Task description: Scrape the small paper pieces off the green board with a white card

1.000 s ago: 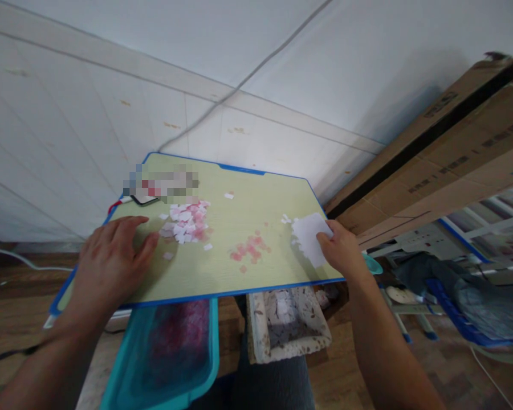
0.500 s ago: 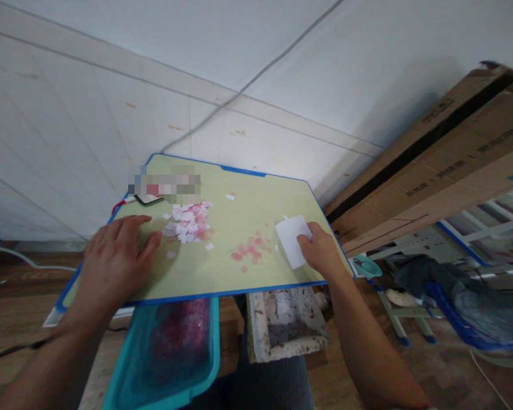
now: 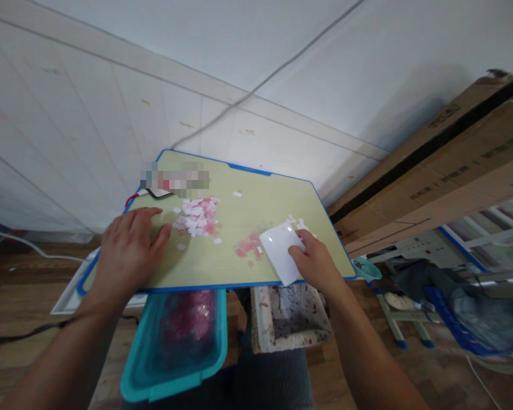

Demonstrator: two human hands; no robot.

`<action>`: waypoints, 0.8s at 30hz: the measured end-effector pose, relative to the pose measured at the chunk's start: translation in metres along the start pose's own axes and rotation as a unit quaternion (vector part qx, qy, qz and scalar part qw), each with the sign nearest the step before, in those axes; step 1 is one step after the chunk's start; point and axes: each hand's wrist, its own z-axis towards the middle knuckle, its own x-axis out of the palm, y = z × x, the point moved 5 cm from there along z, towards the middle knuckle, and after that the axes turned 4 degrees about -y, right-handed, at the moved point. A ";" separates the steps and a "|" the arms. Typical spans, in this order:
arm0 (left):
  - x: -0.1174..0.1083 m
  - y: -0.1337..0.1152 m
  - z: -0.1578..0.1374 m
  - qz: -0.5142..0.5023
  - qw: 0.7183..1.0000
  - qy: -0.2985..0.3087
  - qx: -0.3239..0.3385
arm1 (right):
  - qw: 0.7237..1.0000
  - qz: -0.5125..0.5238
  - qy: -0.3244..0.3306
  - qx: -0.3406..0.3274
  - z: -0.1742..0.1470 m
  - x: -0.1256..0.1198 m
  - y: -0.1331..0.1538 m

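My right hand (image 3: 314, 256) pinches a white card (image 3: 277, 250) by its right side. The card is tilted and slightly bent, its lower corner at the front edge of the pale green table (image 3: 222, 267). Small pink pieces (image 3: 248, 245) lie at its left, and several small white pieces (image 3: 299, 221) lie just behind it. My left hand (image 3: 130, 245) rests on the table's left side, thumb apart from the fingers, holding nothing. To its right is a pile of small white and pink pieces (image 3: 196, 216); a few white bits are scattered around.
Below the front edge stand a teal tub (image 3: 222, 341) with dark pink contents and a speckled white foam box (image 3: 290, 341). A phone-like device (image 3: 160, 194) lies at the back left, partly blurred out. Large cardboard boxes (image 3: 453, 148) lean at right, near a small teal bowl (image 3: 367, 269).
My right hand has moved the card left and toward the front edge, uncovering white pieces behind it. My left hand keeps its place on the table. The view has shifted slightly.
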 end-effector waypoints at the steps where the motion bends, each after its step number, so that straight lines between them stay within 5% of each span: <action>1: 0.000 0.000 0.000 0.000 1.000 -0.001 0.000 | 1.000 0.002 0.012 -0.006 -0.005 0.001 0.001; 24: 0.003 0.001 -0.001 0.016 1.000 -0.015 0.013 | 0.997 -0.065 -0.013 0.025 -0.016 -0.018 -0.034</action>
